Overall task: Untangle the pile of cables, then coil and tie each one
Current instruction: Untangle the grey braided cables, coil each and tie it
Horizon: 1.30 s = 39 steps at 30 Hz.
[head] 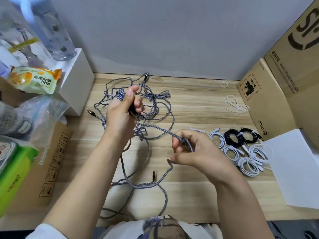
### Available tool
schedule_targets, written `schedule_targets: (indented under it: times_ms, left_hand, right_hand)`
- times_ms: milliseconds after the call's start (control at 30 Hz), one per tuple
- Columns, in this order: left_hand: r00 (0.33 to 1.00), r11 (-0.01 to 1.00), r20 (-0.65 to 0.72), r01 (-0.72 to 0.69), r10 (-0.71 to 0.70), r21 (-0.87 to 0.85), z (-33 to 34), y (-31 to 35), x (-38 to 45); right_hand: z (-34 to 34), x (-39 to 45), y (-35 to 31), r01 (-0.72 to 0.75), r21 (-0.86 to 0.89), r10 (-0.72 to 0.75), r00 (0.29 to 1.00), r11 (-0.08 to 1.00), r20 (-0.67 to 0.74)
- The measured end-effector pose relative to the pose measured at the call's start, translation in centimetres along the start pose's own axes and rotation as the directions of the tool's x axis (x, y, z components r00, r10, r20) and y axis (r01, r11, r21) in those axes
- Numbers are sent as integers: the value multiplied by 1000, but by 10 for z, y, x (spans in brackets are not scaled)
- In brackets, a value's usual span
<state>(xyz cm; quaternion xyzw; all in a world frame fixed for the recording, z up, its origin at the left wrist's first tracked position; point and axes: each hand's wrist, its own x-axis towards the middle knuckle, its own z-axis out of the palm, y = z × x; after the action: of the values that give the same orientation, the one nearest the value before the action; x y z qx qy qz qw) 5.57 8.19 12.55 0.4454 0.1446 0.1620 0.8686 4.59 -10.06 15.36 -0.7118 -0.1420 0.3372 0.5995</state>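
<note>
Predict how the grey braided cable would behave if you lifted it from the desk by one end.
The grey braided cable probably hangs floppy, since it sags in loose loops. It would likely drag the pile, as the strands cross. It seems light: the right hand holds it with curled fingers.

two hands (123, 107), two black coils (232, 138), two cardboard boxes (269, 100)

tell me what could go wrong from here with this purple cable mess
1. The left hand holds a few wound loops while the right hand pulls a strand that runs back into the loose purple tangle; pulling hard could tighten a knot.
2. A strand hangs off the table's near edge toward the lap; it may snag.
3. Dragged cable might sweep into the finished white and black coils or the loose white ties.
</note>
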Motion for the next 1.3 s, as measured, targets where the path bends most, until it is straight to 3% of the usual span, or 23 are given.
schedule_targets:
  times_ms: [133,267,367,500,600,733,800,900,1067,1133,1200,1300]
  left_hand:
    - [1000,1000,17,-14,13,19,0,-2,1]
    - [995,982,98,-29,10,187,-7,-9,2]
    - [954,921,264,27,-140,389,-9,-10,-3]
    - [839,741,403,-1,-364,671,0,-7,-16]
    - [691,693,494,14,-527,721,1,-1,-23]
    - [450,654,572,34,-686,756,4,8,-29]
    - [368,651,590,56,-718,757,4,10,-32]
    - [293,761,704,186,-646,621,3,13,-35]
    - [384,893,852,408,-356,189,8,17,-34]
    - [413,849,883,527,-225,-30,13,20,-31]
    - [499,746,851,627,-165,-224,17,25,-27]
    - [649,739,740,583,-176,-336,20,25,-23]
  right_hand:
    - [5,-1,-3,95,302,-101,995,949,6]
    - [7,-3,-7,109,248,-119,993,963,22]
    - [1,-2,-5,211,80,-201,972,974,-118]
    - [-5,-1,-8,334,-349,-435,860,876,-267]
    - [-5,-3,-11,363,-465,-533,786,807,-311]
    - [-9,-1,-9,410,-379,-547,733,829,-404]
    - [-9,3,-8,423,-320,-528,727,848,-438]
    - [-9,8,-8,387,-224,-446,765,895,-465]
    - [-5,13,1,275,-84,-287,881,958,-377]
    - [-4,14,6,227,-33,-227,934,973,-277]
    - [-1,13,7,162,47,-152,974,986,-166]
    - [3,10,4,-7,278,7,1000,961,1]
